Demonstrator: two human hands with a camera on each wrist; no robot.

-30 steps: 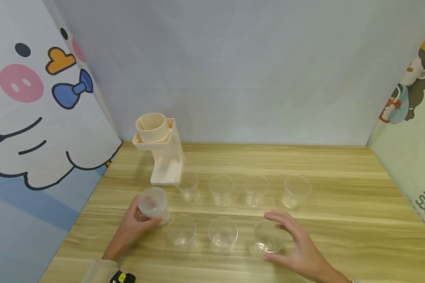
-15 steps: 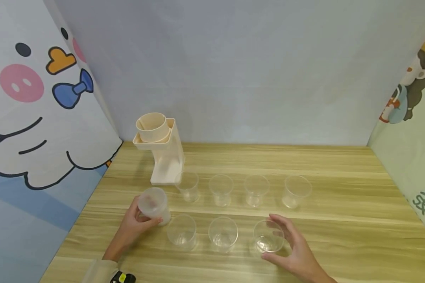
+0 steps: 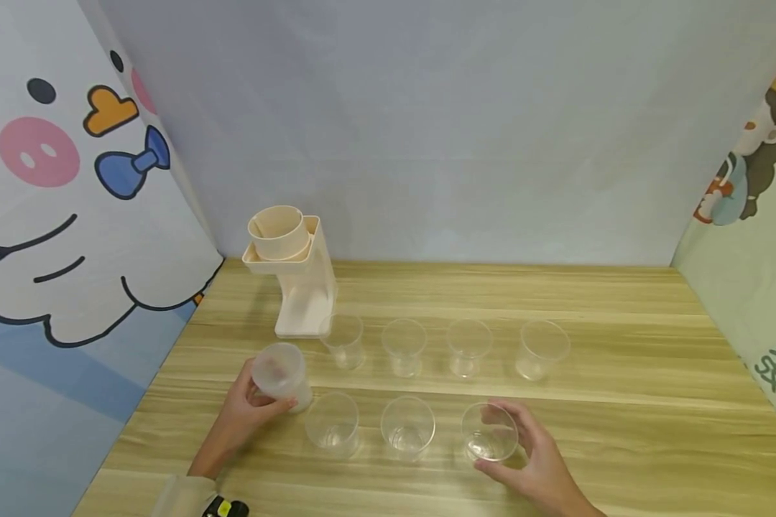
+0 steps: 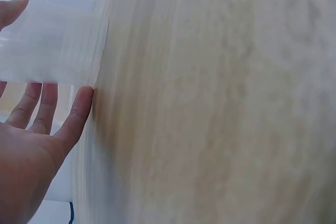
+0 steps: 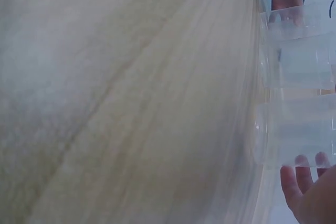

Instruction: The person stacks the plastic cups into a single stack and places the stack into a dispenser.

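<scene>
While well off the table's back edge (image 3: 504,268), left fingers (image 4: 77,114) around frosted cup (image 3: 281,375), right fingers (image 3: 522,418) around clear cup (image 3: 489,432), room rightward.

In the head view the light is soft, rather even and of medium brightness, and where it comes from I cannot tell. Behind the cream stand (image 3: 317,269) the wall cloth (image 3: 453,143) looks greyish and a little dull. On the table (image 3: 621,345), a weak, soft-edged shadow lies just left of the stand. Well to the right of the stand, and nearer to the camera, the clear cup (image 3: 489,432) at the right hand (image 3: 543,463) shows a small bright glint. Both wrist views are hazier and bluish; there the wood grain is smeared and out of focus.
</scene>
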